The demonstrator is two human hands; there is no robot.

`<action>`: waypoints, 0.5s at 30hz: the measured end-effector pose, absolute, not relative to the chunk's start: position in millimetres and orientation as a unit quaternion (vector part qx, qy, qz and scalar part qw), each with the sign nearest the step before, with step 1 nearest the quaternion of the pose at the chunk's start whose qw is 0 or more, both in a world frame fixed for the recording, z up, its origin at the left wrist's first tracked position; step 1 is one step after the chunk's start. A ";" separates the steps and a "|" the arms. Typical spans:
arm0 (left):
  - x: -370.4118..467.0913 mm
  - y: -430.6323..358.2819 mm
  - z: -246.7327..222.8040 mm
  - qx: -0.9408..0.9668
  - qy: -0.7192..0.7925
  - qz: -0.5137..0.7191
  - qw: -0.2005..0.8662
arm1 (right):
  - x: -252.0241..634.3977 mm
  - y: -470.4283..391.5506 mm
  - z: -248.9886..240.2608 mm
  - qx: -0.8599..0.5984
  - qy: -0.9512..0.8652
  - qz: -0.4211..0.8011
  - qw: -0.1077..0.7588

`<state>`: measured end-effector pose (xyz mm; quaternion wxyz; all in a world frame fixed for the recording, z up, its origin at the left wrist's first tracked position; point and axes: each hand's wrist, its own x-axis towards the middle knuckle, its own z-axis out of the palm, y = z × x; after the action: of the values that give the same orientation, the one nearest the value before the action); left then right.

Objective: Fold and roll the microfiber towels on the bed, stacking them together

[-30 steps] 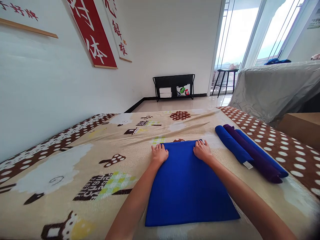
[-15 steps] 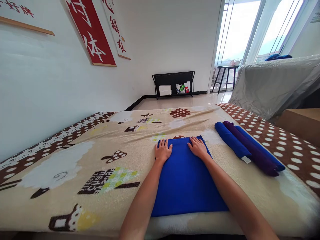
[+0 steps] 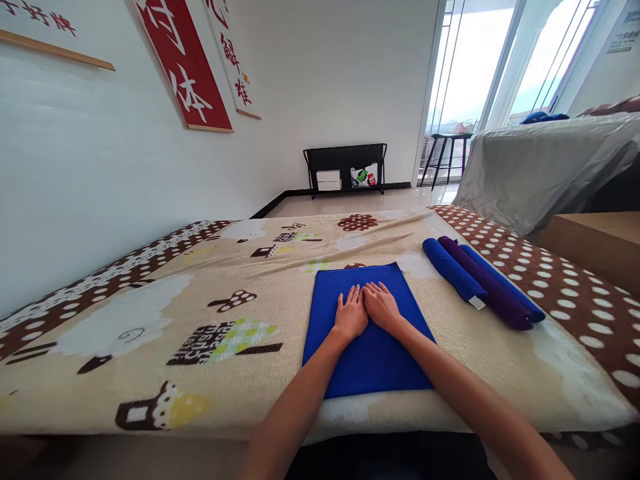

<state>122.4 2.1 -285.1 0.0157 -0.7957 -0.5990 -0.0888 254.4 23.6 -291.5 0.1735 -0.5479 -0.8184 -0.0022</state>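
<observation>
A blue cloth (image 3: pixel 380 370) lies flat near the front edge of the patterned blanket (image 3: pixel 210 393). On its middle rests my left hand (image 3: pixel 351 313), palm down with the fingers stretched forward. My right hand (image 3: pixel 381 305) lies flat right beside it, fingers extended and touching or nearly touching the left. Neither hand grips anything. To the right lie a rolled blue cloth (image 3: pixel 453 270) with a white tag, a rolled purple cloth (image 3: pixel 485 283) and another blue roll (image 3: pixel 505 287), side by side.
A brown polka-dot border (image 3: pixel 565 293) runs along the blanket's sides. At the far right stand a cardboard box (image 3: pixel 595 243) and a plastic-covered piece of furniture (image 3: pixel 530 160). A black rack (image 3: pixel 345 163) and a stool (image 3: pixel 450 150) stand beyond the bed.
Both hands have slid inward from the far corners of the blue cloth to its middle and come together, a little nearer to me. The view has shifted slightly.
</observation>
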 end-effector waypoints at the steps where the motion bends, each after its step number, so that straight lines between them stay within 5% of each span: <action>1: 124.9 -4.7 -286.1 -0.802 -0.591 -0.086 0.012 | 252.6 15.0 -293.0 -0.542 -0.823 0.001 0.171; 15: 92.5 -133.6 -288.6 -0.873 -0.463 -0.137 0.071 | 278.2 -135.8 -306.4 -0.399 -0.883 -0.064 0.239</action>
<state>92.5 -133.6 -288.6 0.0708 -0.8727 -0.4633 -0.1370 278.2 -135.8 -306.4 0.2387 -0.3993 -0.8829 -0.0637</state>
